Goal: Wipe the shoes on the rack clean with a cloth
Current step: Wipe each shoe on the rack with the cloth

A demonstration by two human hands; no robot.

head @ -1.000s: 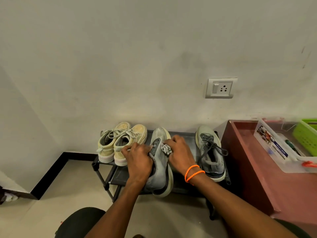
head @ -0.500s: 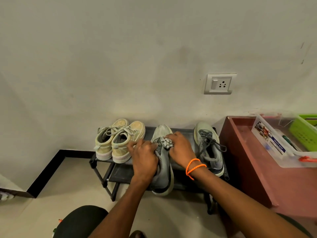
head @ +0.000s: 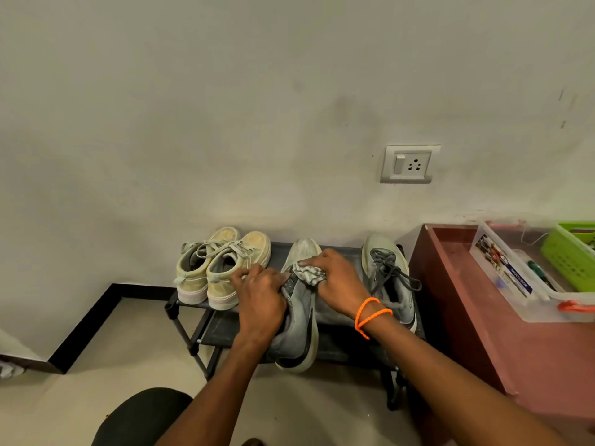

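Observation:
A grey sneaker point(head: 301, 320) lies on the black shoe rack point(head: 222, 326), toe toward the wall. My left hand point(head: 260, 300) grips its left side near the collar. My right hand point(head: 338, 281), with orange bands at the wrist, holds a bunched grey striped cloth point(head: 309, 273) against the shoe's upper. The matching grey sneaker point(head: 388, 278) stands to the right on the rack. A pair of pale yellow sneakers point(head: 222, 268) sits at the rack's left end.
A reddish-brown table point(head: 483, 317) stands right of the rack, carrying a clear plastic box point(head: 515, 284) and a green basket point(head: 570, 255). A wall socket point(head: 409, 164) is above. My dark knee point(head: 141, 416) is at the bottom.
My right hand has slid the cloth a little along the grey shoe's upper toward the toe. My left hand keeps its grip. The camera has shifted slightly.

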